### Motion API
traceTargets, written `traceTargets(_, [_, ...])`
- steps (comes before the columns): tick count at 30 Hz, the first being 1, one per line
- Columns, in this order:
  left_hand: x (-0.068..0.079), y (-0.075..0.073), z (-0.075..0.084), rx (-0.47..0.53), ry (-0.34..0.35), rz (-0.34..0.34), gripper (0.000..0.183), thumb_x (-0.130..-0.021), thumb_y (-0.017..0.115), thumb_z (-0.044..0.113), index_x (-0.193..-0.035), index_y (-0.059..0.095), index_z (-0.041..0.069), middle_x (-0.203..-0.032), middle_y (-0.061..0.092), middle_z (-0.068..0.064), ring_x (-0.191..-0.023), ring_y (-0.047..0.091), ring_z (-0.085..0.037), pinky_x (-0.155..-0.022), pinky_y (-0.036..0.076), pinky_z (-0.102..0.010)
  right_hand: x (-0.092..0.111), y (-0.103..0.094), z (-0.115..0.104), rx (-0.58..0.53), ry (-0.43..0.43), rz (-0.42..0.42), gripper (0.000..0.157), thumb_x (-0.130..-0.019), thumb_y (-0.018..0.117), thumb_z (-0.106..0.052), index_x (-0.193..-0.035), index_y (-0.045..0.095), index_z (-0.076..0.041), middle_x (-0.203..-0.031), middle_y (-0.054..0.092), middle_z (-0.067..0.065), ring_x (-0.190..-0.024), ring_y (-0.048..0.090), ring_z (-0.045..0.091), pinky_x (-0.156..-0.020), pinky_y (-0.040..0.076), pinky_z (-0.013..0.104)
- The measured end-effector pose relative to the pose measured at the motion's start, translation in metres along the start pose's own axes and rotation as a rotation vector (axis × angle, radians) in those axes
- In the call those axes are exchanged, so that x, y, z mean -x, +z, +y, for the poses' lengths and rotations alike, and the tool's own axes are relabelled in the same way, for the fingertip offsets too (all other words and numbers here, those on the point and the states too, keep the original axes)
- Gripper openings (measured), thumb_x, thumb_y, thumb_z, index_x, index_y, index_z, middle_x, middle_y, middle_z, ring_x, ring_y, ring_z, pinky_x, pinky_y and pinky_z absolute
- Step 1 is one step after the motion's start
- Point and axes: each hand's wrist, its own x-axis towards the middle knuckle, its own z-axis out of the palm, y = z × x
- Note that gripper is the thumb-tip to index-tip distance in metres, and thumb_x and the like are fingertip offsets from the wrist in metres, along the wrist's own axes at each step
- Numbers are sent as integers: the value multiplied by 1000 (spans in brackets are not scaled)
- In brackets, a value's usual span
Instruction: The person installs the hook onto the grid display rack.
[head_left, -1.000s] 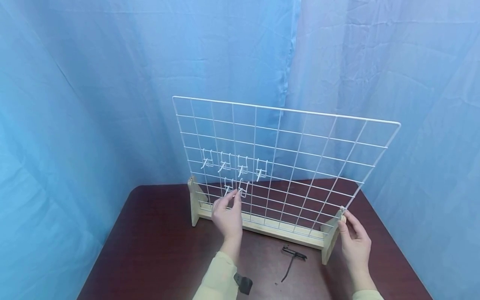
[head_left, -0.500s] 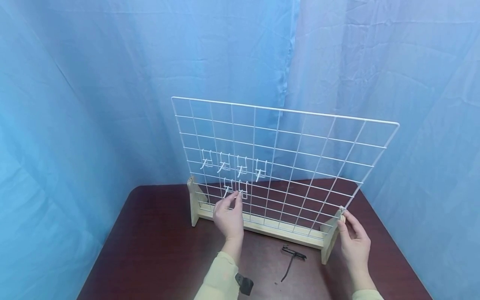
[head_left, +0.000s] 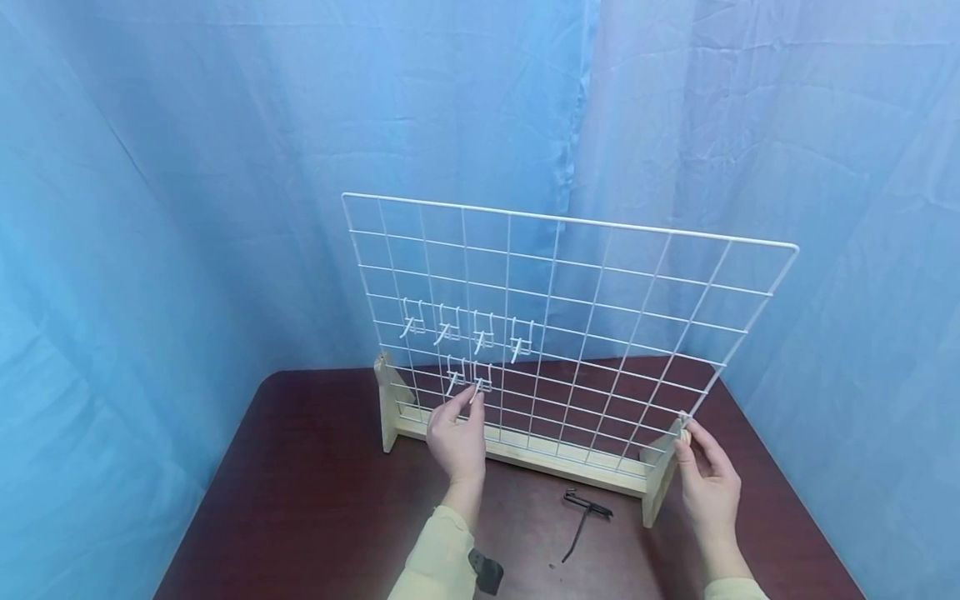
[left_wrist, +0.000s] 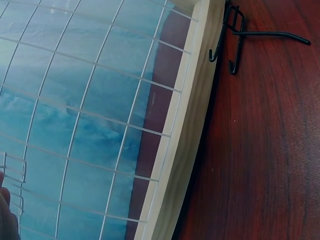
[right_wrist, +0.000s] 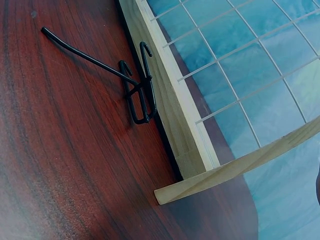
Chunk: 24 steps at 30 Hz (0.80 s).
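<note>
A white wire grid panel (head_left: 572,220) stands in a pale wooden stand (head_left: 386,408). My left hand (head_left: 459,437) pinches the prong of a white wire hook (head_left: 483,385) low on the left part of the grid; in the left wrist view only the fingers (left_wrist: 6,215) show at the edge. Beside that hook hangs another white hook (head_left: 454,379), with several more in a row above, such as one hook (head_left: 521,343). My right hand (head_left: 712,492) grips the top of the stand's right upright, by the panel's edge. In the right wrist view it is almost wholly out of frame.
A black wire hook (head_left: 588,506) lies on the dark red-brown table (head_left: 322,500), close in front of the stand's base bar (right_wrist: 172,110). Beside the left sleeve is a black strap-like piece (head_left: 487,572). Blue curtains (head_left: 225,167) surround the table.
The pinched white hook has shifted slightly left and sits straighter, its prong now pointing down. My left hand has moved only a little. The right hand keeps its place.
</note>
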Motion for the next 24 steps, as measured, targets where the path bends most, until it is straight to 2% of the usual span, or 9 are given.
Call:
traceTargets(7, [1, -1, -2, -7, -38, -21, 15, -77, 84, 10, -92, 81, 11, -82, 74, -1, -87, 65, -24, -79, 50, -39, 0, 1, 1, 7, 12, 7, 35, -91, 59, 14, -126, 61, 10, -117, 67, -10, -102, 63, -2, -86, 48, 12])
traceTargets(14, [6, -3, -11, -33, -34, -22, 15, -76, 85, 11, -90, 81, 11, -81, 74, 0, -79, 63, -23, -71, 48, -39, 0, 0, 2, -6, 13, 7, 35, -91, 59, 15, -126, 60, 11, -118, 67, -9, -103, 64, -1, -86, 49, 13])
traceTargets(24, [15, -6, -22, -45, -44, -48, 13, -78, 83, 9, -90, 80, 11, -81, 74, 2, -80, 64, -21, -73, 49, -38, 0, 0, 1, 26, 13, 8, 35, -92, 59, 13, -127, 60, 10, -119, 67, -6, -102, 63, -2, -86, 48, 13])
